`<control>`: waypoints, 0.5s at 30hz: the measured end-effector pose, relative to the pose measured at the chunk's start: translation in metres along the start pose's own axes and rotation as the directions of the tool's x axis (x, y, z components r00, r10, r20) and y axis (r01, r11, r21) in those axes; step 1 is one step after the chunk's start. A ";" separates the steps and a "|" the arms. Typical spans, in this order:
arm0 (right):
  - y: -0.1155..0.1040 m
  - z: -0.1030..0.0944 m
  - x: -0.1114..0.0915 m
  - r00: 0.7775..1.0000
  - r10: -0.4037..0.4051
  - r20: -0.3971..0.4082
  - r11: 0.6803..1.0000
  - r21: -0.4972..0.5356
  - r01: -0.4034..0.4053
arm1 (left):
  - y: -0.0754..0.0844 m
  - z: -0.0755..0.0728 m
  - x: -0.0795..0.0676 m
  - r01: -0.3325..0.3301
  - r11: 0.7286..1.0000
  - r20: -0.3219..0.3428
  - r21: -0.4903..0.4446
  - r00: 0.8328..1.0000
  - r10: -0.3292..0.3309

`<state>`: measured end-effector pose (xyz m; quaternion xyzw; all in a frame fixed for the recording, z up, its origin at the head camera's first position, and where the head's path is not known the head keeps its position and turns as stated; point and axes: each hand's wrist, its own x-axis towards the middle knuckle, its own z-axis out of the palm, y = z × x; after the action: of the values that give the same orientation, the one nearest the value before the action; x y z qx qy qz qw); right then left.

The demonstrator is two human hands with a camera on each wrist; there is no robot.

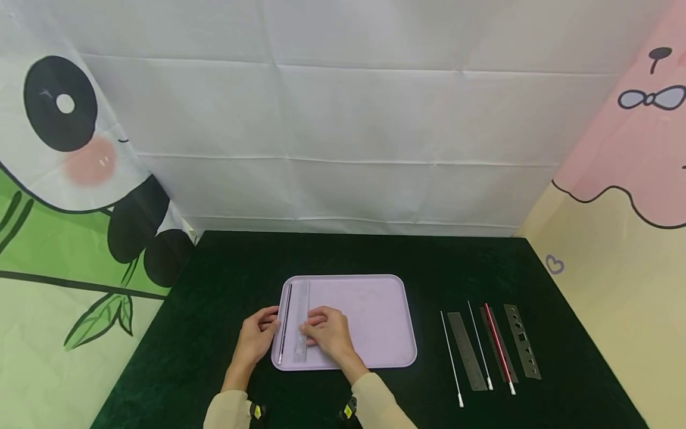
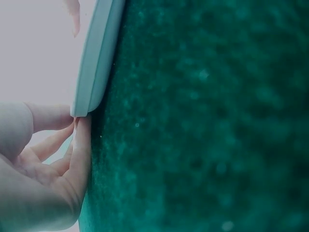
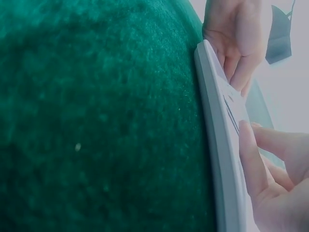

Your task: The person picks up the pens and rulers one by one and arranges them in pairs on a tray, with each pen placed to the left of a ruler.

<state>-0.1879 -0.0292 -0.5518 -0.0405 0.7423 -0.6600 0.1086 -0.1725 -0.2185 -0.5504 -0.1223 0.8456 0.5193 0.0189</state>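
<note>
A pale lilac tray point(image 1: 370, 322) lies on the dark green tabletop. My left hand point(image 1: 254, 339) grips its left rim, thumb above and fingers underneath, as the left wrist view shows at the tray's edge point(image 2: 94, 67). On the tray's left part a clear ruler point(image 1: 302, 298) lies lengthwise, and my right hand point(image 1: 331, 335) pinches it about midway along. A thin dark rod point(image 1: 286, 322) with a pale lower end lies left of the ruler, parallel to it. In the right wrist view, the right fingertips point(image 3: 246, 133) are close over the tray, near the dark rod.
Right of the tray lie a thin pale stick point(image 1: 452, 357), a grey flat strip point(image 1: 467, 351), another pale stick point(image 1: 480, 345), a red stick point(image 1: 498, 342) over a second dark strip, and a strip with cut-out shapes point(image 1: 522, 341). A white cloth wall point(image 1: 348, 149) stands behind the table.
</note>
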 end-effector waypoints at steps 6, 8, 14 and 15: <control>0.000 0.003 0.000 1.000 -0.014 0.003 1.000 -0.003 0.014 | 0.001 0.000 -0.001 0.005 1.000 0.005 0.003 1.000 -0.005; 0.000 0.005 0.000 1.000 -0.026 0.001 1.000 -0.002 0.026 | 0.001 0.000 -0.001 0.005 1.000 0.005 0.004 1.000 -0.005; -0.001 0.009 0.001 0.999 -0.049 -0.005 0.998 -0.028 0.049 | 0.001 -0.001 -0.001 -0.004 1.000 0.006 0.003 1.000 0.004; -0.001 0.009 0.000 0.999 -0.050 -0.005 0.998 -0.032 0.050 | 0.001 -0.001 -0.001 -0.007 1.000 0.007 0.002 1.000 0.007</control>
<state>-0.1864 -0.0385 -0.5514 -0.0590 0.7518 -0.6506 0.0892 -0.1719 -0.2183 -0.5487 -0.1176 0.8464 0.5190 0.0201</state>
